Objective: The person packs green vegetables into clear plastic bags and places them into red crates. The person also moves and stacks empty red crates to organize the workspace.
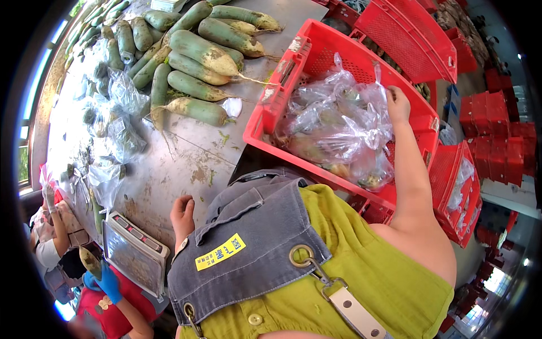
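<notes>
My right hand [398, 105] reaches over the right side of a red plastic crate [275, 108], its fingers curled on the twisted neck of a clear plastic bag [379, 111]. Several knotted clear bags [324, 112] with green and pale produce inside lie in that crate. Above the steel table [203, 148], close to the grey apron bib [250, 229], hangs my left hand [183, 214]. Its fingers are curled loosely, and nothing shows in them. Green radishes [203, 55] with pale root ends are piled on the table beyond it.
Bagged radishes [123, 135] lie at the table's left, near a digital scale [135, 250]. A co-worker's blue-gloved hand [108, 282] holds a radish [89, 260]; another person [55, 224] stands farther left. More red crates [408, 38] stand behind and right, including one [455, 195] holding bags.
</notes>
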`<action>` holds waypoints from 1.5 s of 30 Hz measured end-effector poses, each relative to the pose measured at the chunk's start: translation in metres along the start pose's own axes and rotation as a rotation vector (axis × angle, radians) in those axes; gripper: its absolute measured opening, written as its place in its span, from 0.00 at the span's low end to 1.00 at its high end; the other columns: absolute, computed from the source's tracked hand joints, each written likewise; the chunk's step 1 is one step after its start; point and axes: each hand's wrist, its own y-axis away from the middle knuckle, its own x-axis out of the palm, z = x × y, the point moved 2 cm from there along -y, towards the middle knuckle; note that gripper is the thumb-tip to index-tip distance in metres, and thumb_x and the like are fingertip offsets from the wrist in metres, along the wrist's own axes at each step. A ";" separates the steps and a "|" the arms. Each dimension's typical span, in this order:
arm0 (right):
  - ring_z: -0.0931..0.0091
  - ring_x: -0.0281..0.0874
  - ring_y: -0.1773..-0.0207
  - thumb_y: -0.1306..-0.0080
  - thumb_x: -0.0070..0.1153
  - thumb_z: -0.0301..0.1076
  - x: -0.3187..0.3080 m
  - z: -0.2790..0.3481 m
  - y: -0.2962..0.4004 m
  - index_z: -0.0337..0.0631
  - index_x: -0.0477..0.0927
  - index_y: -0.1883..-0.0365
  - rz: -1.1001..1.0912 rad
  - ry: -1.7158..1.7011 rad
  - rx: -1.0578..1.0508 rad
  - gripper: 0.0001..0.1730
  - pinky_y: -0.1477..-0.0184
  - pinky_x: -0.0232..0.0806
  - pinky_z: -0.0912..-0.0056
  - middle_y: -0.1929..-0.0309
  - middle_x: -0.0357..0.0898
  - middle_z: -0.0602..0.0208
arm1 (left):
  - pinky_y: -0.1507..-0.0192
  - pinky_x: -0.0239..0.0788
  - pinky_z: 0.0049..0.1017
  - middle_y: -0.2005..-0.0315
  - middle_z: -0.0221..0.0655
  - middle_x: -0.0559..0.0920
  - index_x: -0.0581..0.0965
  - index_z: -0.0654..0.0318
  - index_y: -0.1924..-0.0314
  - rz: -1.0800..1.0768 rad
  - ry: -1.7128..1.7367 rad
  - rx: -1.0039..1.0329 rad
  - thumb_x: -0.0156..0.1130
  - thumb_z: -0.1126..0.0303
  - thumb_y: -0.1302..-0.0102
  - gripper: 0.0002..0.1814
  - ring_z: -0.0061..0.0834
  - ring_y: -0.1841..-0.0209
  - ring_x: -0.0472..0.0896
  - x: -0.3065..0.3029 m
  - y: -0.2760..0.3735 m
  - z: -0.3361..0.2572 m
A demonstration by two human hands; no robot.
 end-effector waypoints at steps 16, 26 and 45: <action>0.59 0.70 0.47 0.53 0.61 0.37 0.028 0.112 0.126 0.42 0.75 0.53 0.225 0.405 -0.767 0.27 0.45 0.62 0.58 0.49 0.73 0.58 | 0.58 0.67 0.24 0.68 0.34 0.78 0.76 0.68 0.60 0.020 -0.099 0.042 0.57 0.74 0.39 0.08 0.24 0.63 0.76 -0.030 -0.006 0.030; 0.70 0.74 0.72 0.56 0.60 0.33 0.045 0.140 0.078 0.36 0.79 0.66 1.090 0.449 -0.339 0.17 0.68 0.67 0.67 0.73 0.79 0.58 | 0.64 0.67 0.23 0.72 0.35 0.78 0.77 0.67 0.63 -0.160 0.035 0.147 0.58 0.74 0.41 0.06 0.25 0.68 0.75 -0.060 -0.015 0.060; 0.57 0.67 0.42 0.56 0.69 0.48 0.451 0.610 0.063 0.34 0.56 0.37 0.834 0.090 -0.809 0.53 0.42 0.62 0.64 0.42 0.64 0.45 | 0.42 0.59 0.35 0.48 0.54 0.72 0.66 0.73 0.43 -0.672 -0.198 0.083 0.62 0.57 0.44 0.34 0.47 0.43 0.69 -0.173 -0.266 -0.001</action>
